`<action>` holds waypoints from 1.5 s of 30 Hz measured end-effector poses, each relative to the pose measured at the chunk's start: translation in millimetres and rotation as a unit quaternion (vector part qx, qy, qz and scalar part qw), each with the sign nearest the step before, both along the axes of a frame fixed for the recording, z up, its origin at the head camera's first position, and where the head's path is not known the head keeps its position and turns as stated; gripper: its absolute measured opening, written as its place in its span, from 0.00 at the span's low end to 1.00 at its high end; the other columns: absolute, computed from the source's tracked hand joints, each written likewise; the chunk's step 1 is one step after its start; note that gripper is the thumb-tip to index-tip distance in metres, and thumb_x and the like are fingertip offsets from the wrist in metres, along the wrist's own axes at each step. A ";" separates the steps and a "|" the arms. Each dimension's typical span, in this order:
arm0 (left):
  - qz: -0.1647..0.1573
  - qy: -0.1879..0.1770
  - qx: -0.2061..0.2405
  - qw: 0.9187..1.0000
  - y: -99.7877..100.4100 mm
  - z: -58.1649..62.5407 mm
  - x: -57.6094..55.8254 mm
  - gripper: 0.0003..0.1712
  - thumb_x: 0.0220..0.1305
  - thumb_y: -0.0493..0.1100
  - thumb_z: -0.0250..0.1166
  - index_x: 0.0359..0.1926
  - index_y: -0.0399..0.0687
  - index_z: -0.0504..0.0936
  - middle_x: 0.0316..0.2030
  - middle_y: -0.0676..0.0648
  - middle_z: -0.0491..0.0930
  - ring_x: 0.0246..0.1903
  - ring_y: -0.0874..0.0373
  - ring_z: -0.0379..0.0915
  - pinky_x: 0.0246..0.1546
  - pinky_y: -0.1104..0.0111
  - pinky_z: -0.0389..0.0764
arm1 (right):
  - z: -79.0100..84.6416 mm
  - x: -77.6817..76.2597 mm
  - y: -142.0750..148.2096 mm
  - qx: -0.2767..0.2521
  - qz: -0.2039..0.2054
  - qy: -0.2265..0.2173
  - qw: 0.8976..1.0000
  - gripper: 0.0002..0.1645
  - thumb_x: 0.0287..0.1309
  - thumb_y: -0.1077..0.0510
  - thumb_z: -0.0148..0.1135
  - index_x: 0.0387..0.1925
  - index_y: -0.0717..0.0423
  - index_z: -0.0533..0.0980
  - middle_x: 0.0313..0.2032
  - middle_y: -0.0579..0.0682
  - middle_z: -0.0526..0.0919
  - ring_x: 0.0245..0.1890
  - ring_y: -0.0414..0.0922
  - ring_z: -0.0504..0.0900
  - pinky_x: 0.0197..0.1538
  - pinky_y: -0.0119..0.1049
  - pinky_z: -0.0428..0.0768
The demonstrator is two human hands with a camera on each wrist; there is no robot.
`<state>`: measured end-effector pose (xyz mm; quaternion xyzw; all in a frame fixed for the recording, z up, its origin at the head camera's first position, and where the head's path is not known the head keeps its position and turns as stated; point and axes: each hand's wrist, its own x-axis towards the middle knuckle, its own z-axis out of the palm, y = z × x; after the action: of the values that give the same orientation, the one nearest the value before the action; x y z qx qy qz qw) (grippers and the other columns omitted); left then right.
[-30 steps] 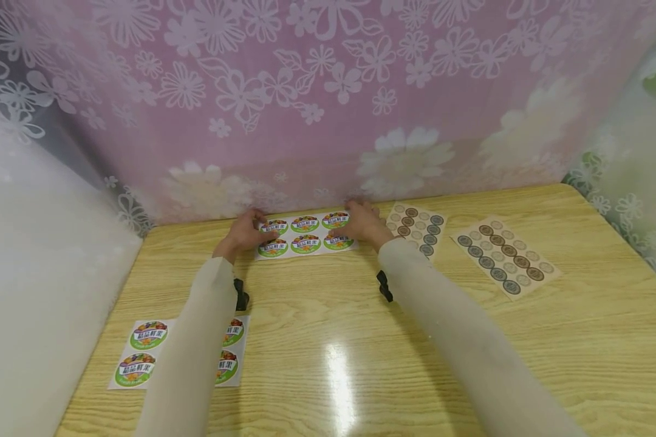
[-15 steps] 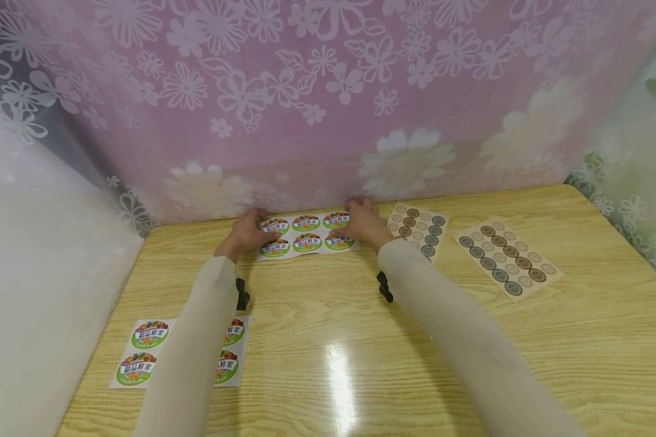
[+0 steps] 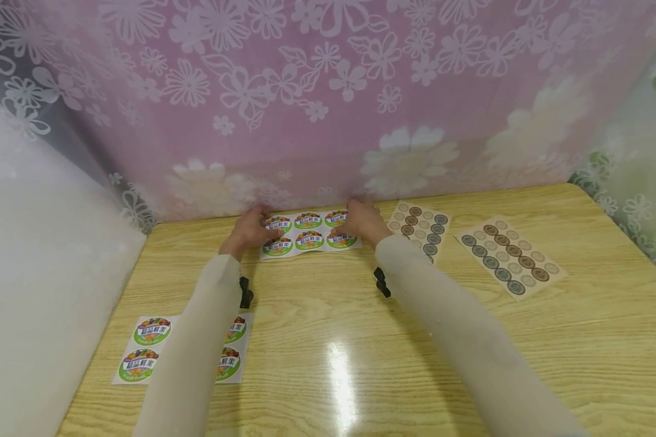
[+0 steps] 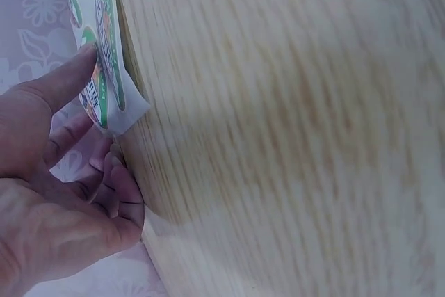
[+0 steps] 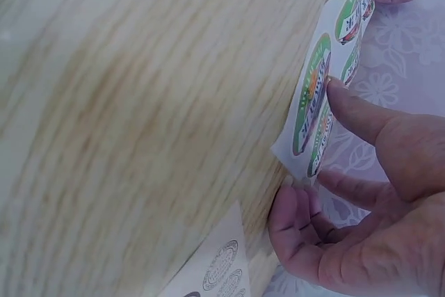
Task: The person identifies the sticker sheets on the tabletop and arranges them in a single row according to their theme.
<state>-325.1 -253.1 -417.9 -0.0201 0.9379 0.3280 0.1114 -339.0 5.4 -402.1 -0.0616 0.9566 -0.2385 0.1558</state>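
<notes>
A white sheet of oval fruit stickers (image 3: 309,235) lies at the table's far edge, against the pink curtain. My left hand (image 3: 247,230) pinches its left end, and my right hand (image 3: 365,222) pinches the right end. In the left wrist view the thumb (image 4: 73,74) presses on a sticker while the other fingers curl behind the sheet. The right wrist view has the thumb (image 5: 354,110) on the printed face and fingers behind; a bottom corner of the sheet bends outward. Parts of the end stickers are hidden under the hands.
A second fruit sticker sheet (image 3: 142,350) lies front left, partly covered by the left sleeve. Two tan sheets of round seal stickers, one nearer (image 3: 420,226) and one farther right (image 3: 511,256), lie on the wooden table (image 3: 306,303). A floral curtain (image 3: 306,139) stands behind.
Both hands keep hold of the sheet's ends. Its lower edge has become wavier. The whole scene has shifted slightly in the head view.
</notes>
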 end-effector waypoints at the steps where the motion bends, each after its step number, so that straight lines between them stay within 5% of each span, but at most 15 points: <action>1: -0.001 0.002 -0.005 1.000 0.5 0.4 -0.2 0.30 0.61 0.48 0.68 0.58 0.42 0.67 0.55 0.37 0.70 0.55 0.40 0.63 0.53 0.50 0.68 | 0.0 -1.2 0.1 0.000 0.002 -0.002 1.000 0.55 0.51 0.42 0.71 0.71 0.61 0.54 0.68 0.63 0.58 0.66 0.66 0.53 0.65 0.58 0.56; 12: 0.006 0.006 -0.024 1.000 0.7 1.7 -0.5 0.29 0.60 0.49 0.69 0.57 0.43 0.67 0.57 0.35 0.66 0.56 0.39 0.62 0.52 0.49 0.68 | 2.2 -0.9 3.5 -0.054 -0.006 -0.027 0.998 0.50 0.49 0.44 0.73 0.67 0.58 0.60 0.65 0.61 0.62 0.67 0.66 0.53 0.64 0.58 0.56; 21: 0.011 0.007 -0.019 1.000 1.0 3.4 1.5 0.30 0.61 0.49 0.68 0.58 0.44 0.66 0.57 0.34 0.63 0.55 0.39 0.61 0.51 0.50 0.68 | 5.3 -0.1 4.8 -0.076 -0.025 -0.050 0.996 0.57 0.48 0.45 0.74 0.72 0.56 0.52 0.71 0.66 0.39 0.67 0.68 0.50 0.62 0.58 0.62; 31: 0.014 0.009 -0.011 1.000 1.9 -0.1 2.4 0.32 0.59 0.50 0.69 0.59 0.45 0.64 0.58 0.34 0.63 0.55 0.40 0.61 0.53 0.50 0.68 | 1.2 -2.8 9.2 -0.091 -0.022 -0.056 0.994 0.46 0.48 0.46 0.74 0.63 0.59 0.62 0.65 0.64 0.50 0.57 0.59 0.65 0.58 0.52 0.67; 45: 0.005 0.009 0.018 1.000 -0.3 -3.2 0.3 0.34 0.57 0.48 0.71 0.57 0.44 0.62 0.64 0.35 0.63 0.63 0.41 0.60 0.56 0.51 0.67 | 1.5 -4.1 8.6 -0.077 -0.016 -0.056 0.995 0.51 0.51 0.46 0.72 0.67 0.61 0.56 0.69 0.65 0.47 0.62 0.61 0.62 0.59 0.53 0.66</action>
<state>-324.8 -253.4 -421.2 -0.0202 0.9326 0.3456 0.1018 -343.1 14.0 -400.6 -0.0448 0.9260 -0.3169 0.2000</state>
